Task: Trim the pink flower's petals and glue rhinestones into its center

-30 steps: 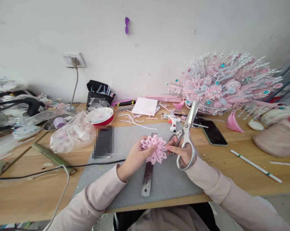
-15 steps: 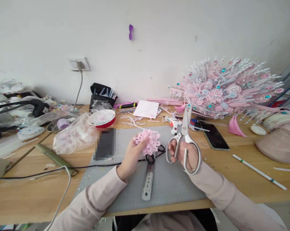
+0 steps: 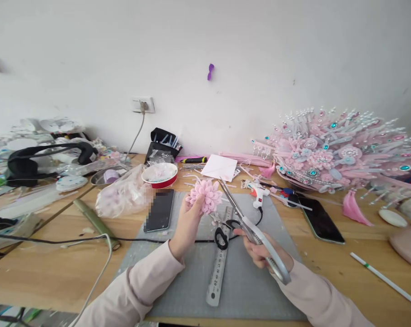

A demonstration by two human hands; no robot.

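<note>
A pink layered flower (image 3: 205, 198) is pinched between the thumb and fingers of my left hand (image 3: 188, 223), held above the grey cutting mat (image 3: 178, 286). My right hand (image 3: 265, 250) grips large silver scissors (image 3: 251, 227) by the handles. Their blades point up and left, the tips close to the flower's right edge; the blades look closed or nearly so. Beneath my hands, a steel ruler (image 3: 216, 277) lies on the mat, with small black-handled scissors (image 3: 221, 238) across its upper part.
A white glue gun (image 3: 260, 197) and a phone (image 3: 323, 220) lie to the right, before a large pink beaded headdress (image 3: 328, 156). Leftward are another phone (image 3: 161, 211), a red-rimmed bowl (image 3: 160, 181), a plastic bag (image 3: 123, 193) and a green tube (image 3: 96, 223). A black cable (image 3: 137, 239) crosses the mat.
The silver scissors have turned from upright to slanting left, their tips now near the flower. The flower stays in my left hand. The whole view has shifted, so the scene sits lower and further right.
</note>
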